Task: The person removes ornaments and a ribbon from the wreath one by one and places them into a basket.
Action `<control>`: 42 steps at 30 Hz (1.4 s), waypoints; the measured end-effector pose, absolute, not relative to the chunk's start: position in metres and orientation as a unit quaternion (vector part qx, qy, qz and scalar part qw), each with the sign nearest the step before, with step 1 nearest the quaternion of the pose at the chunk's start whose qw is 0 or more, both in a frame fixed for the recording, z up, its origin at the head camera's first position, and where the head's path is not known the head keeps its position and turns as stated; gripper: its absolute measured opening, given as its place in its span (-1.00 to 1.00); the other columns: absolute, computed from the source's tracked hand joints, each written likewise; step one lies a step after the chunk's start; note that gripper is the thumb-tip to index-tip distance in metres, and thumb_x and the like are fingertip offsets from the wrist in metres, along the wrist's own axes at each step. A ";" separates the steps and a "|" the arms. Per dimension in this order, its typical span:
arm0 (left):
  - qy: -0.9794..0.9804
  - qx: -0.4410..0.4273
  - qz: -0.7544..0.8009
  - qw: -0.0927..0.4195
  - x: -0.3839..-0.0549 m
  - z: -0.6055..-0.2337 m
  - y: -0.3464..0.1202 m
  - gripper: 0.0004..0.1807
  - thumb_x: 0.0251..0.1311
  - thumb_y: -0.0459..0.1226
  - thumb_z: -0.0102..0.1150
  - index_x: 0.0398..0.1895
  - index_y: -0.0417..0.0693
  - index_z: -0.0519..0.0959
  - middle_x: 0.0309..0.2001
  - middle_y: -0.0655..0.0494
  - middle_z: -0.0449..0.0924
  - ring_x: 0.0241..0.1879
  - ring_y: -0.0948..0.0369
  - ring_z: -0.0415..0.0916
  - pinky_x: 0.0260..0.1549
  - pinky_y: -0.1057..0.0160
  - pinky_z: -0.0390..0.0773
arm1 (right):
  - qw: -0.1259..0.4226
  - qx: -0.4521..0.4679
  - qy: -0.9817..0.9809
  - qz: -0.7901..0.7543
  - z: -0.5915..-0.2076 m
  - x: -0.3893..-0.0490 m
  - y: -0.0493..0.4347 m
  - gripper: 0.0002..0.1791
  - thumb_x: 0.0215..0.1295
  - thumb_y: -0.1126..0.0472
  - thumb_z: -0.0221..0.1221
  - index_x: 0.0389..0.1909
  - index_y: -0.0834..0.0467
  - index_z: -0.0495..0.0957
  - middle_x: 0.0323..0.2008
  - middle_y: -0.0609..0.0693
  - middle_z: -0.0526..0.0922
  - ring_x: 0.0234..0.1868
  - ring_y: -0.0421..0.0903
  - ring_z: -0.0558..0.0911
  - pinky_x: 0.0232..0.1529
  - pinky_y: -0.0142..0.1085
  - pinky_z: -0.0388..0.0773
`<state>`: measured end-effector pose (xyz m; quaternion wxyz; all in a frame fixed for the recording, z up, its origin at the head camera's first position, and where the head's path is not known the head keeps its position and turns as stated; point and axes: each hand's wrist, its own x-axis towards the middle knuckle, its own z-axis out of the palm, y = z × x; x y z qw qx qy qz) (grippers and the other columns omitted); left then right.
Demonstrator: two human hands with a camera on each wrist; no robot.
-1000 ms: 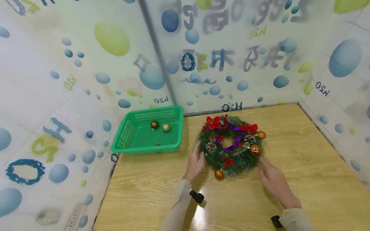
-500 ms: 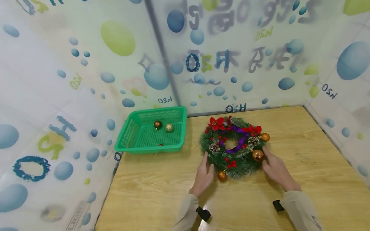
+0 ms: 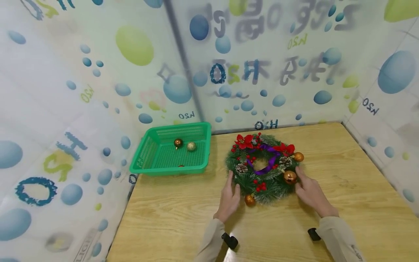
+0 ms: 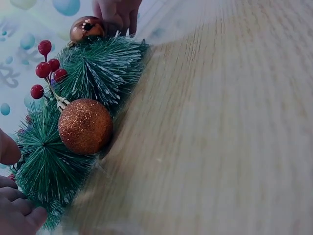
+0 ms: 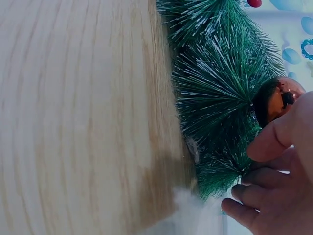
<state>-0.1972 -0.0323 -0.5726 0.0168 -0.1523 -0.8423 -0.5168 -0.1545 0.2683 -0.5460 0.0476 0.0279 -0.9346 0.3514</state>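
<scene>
A green Christmas wreath (image 3: 270,187) lies on the wooden table, dressed with red poinsettias, red berries, pine cones and a purple ribbon. My left hand (image 3: 228,200) holds its left front edge; in the left wrist view, the thumb and curled fingers (image 4: 22,210) lie either side of the greenery. On the right edge, my right hand (image 3: 312,193) grips the wreath beside a shiny copper ball (image 3: 290,177), its thumb next to that ball in the right wrist view. A glittery orange ball (image 3: 250,200) hangs at the front edge, and another orange ball (image 3: 298,157) sits at the right.
A green plastic basket (image 3: 170,170) stands at the back left of the table (image 3: 170,218). Inside it are a brown ball (image 3: 178,142), a pale gold ball (image 3: 191,146) and a bit of something red. Patterned curtains (image 3: 226,105) enclose the table's back and sides.
Over the last second my left hand has slid toward the wreath's front and my right hand a little farther up its right edge. The copper ball has shifted slightly nearer me.
</scene>
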 end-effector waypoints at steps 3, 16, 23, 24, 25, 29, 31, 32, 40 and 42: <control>-0.845 -0.158 -0.510 0.013 -0.200 -0.572 -0.034 -0.33 0.52 -0.31 -0.13 0.61 -0.28 -0.02 0.60 -0.19 0.00 0.57 -0.07 0.03 0.55 -0.08 0.07 | 0.052 0.030 -0.936 0.347 -0.547 -0.153 0.268 -0.29 0.37 0.40 -0.08 0.52 0.46 0.02 0.47 0.53 0.08 -0.74 -0.28 0.05 -0.61 -0.34 0.16; -0.873 -0.181 -0.453 0.004 -0.238 -0.565 -0.047 -0.40 0.55 -0.30 -0.21 0.58 -0.28 0.08 0.57 -0.22 0.11 0.54 -0.12 0.13 0.51 -0.11 0.20 | 0.083 0.061 -0.941 0.323 -0.549 -0.153 0.257 -0.24 0.27 0.43 0.08 0.46 0.57 0.07 0.43 0.58 0.12 -0.68 -0.31 0.14 -0.48 -0.31 0.35; -0.899 -0.199 -0.390 -0.002 -0.239 -0.564 -0.051 -0.39 0.56 -0.27 -0.21 0.57 -0.35 0.06 0.55 -0.28 0.13 0.52 -0.14 0.17 0.50 -0.08 0.24 | 0.059 0.052 -0.949 0.304 -0.553 -0.150 0.253 -0.23 0.29 0.40 0.07 0.48 0.55 0.03 0.45 0.59 0.06 -0.69 -0.29 0.17 -0.45 -0.28 0.41; -0.903 -0.202 -0.379 -0.003 -0.238 -0.563 -0.052 -0.39 0.56 -0.26 -0.21 0.57 -0.36 0.05 0.54 -0.29 0.13 0.52 -0.14 0.17 0.50 -0.08 0.25 | 0.060 0.052 -0.949 0.304 -0.554 -0.149 0.252 -0.22 0.29 0.40 0.07 0.48 0.56 0.03 0.45 0.59 0.06 -0.70 -0.29 0.16 -0.51 -0.32 0.31; -0.908 -0.204 -0.367 -0.005 -0.236 -0.563 -0.052 -0.38 0.56 -0.26 -0.22 0.57 -0.36 0.04 0.55 -0.29 0.12 0.52 -0.13 0.16 0.50 -0.07 0.24 | 0.062 0.053 -0.950 0.301 -0.555 -0.148 0.252 -0.22 0.28 0.40 0.07 0.47 0.57 0.04 0.44 0.60 0.06 -0.71 -0.29 0.16 -0.52 -0.32 0.31; -0.911 -0.212 -0.353 0.002 -0.234 -0.559 -0.052 -0.39 0.55 -0.27 -0.19 0.55 -0.39 0.08 0.52 -0.31 0.18 0.50 -0.15 0.21 0.47 -0.09 0.29 | 0.069 0.050 -0.950 0.299 -0.555 -0.144 0.252 -0.22 0.26 0.40 0.09 0.47 0.56 0.06 0.43 0.60 0.08 -0.70 -0.29 0.16 -0.48 -0.31 0.38; -0.911 -0.212 -0.353 0.009 -0.232 -0.560 -0.053 -0.40 0.55 -0.27 -0.18 0.54 -0.38 0.12 0.51 -0.30 0.21 0.48 -0.15 0.24 0.45 -0.09 0.32 | 0.071 0.049 -0.949 0.304 -0.557 -0.143 0.251 -0.21 0.26 0.41 0.10 0.47 0.55 0.06 0.44 0.59 0.09 -0.71 -0.30 0.15 -0.52 -0.33 0.34; -0.911 -0.212 -0.354 0.016 -0.233 -0.560 -0.053 -0.41 0.54 -0.28 -0.16 0.53 -0.38 0.14 0.49 -0.31 0.24 0.47 -0.15 0.26 0.44 -0.09 0.34 | 0.072 0.048 -0.948 0.306 -0.557 -0.143 0.251 -0.21 0.26 0.41 0.10 0.48 0.55 0.06 0.44 0.59 0.09 -0.71 -0.30 0.14 -0.55 -0.35 0.31; -0.903 -0.207 -0.375 0.027 -0.229 -0.565 -0.050 -0.40 0.50 -0.32 -0.11 0.53 -0.39 0.14 0.49 -0.32 0.23 0.47 -0.16 0.25 0.44 -0.12 0.33 | 0.083 0.046 -0.946 0.311 -0.561 -0.143 0.250 -0.19 0.21 0.44 0.12 0.47 0.55 0.06 0.43 0.58 0.10 -0.77 -0.34 0.15 -0.71 -0.41 0.27; -0.902 -0.199 -0.382 0.023 -0.227 -0.568 -0.051 -0.39 0.50 -0.31 -0.11 0.54 -0.36 0.12 0.51 -0.30 0.20 0.48 -0.15 0.24 0.45 -0.11 0.32 | 0.100 0.051 -0.945 0.308 -0.563 -0.142 0.249 -0.20 0.19 0.45 0.13 0.46 0.55 0.09 0.41 0.59 0.14 -0.76 -0.35 0.13 -0.70 -0.42 0.24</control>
